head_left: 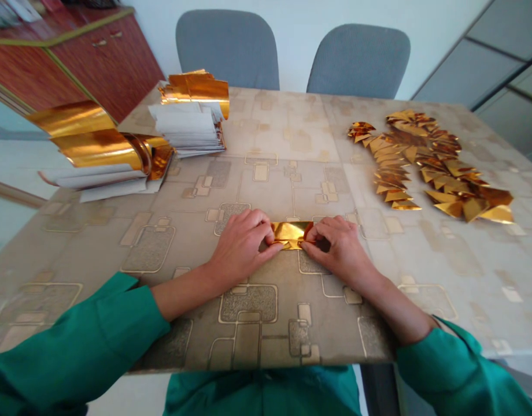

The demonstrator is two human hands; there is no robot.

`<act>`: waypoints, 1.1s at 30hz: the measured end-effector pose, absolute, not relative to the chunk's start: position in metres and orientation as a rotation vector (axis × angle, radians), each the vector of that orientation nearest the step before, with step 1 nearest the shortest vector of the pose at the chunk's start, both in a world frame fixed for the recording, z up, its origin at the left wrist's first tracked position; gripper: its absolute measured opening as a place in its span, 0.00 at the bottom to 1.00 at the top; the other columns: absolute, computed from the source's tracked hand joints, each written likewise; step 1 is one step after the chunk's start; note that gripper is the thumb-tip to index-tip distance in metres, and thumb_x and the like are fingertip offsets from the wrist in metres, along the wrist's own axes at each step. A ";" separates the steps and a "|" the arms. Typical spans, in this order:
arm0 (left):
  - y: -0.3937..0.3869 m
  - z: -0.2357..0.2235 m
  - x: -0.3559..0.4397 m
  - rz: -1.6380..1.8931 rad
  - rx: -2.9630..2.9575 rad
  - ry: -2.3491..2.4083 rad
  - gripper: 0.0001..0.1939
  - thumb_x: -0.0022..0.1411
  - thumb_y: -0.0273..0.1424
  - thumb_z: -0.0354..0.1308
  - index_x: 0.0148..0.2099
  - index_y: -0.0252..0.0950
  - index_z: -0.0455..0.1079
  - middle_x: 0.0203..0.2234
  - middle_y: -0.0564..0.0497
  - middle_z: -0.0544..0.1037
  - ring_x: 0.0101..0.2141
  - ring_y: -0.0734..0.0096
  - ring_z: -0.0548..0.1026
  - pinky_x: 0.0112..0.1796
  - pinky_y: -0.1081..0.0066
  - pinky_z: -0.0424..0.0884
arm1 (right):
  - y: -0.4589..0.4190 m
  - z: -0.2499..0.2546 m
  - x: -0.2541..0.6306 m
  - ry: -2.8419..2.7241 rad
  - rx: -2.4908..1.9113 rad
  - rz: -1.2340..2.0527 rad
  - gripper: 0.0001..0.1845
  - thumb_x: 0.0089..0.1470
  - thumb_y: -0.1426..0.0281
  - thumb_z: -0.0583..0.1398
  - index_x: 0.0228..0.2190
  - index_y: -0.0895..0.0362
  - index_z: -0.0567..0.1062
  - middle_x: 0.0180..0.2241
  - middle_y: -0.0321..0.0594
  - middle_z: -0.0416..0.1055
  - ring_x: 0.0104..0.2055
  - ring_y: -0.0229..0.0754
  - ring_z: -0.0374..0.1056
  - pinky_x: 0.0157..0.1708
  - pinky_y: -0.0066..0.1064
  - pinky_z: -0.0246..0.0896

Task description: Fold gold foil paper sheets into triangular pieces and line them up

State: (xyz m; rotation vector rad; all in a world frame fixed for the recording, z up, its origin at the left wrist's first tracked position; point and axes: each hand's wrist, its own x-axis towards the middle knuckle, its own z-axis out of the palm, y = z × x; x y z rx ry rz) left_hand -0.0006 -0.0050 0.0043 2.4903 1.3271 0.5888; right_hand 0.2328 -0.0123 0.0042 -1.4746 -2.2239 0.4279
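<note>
A small sheet of gold foil paper [291, 232] lies lengthwise between my hands at the middle of the table, its near edge creased over. My left hand [248, 240] pinches the left end between thumb and fingers. At the other end, my right hand [335, 245] has its thumb and curled fingers closed on the paper. Both ends of the sheet are partly hidden by my fingers.
Stacks of gold paper with white backs [190, 124] and curled gold sheets [96, 144] sit at the back left. Many folded gold pieces [422, 156] are heaped at the right. Grey chairs [226, 49] stand behind the patterned table [257, 318].
</note>
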 end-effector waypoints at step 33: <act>-0.010 0.007 0.010 0.493 3.159 0.852 0.12 0.73 0.27 0.47 0.46 0.34 0.72 0.36 0.48 0.74 0.38 0.64 0.68 0.39 0.65 0.64 | -0.014 0.001 0.222 -2.235 -1.581 0.148 0.06 0.55 0.68 0.61 0.29 0.54 0.69 0.29 0.36 0.73 0.34 0.44 0.62 0.38 0.36 0.45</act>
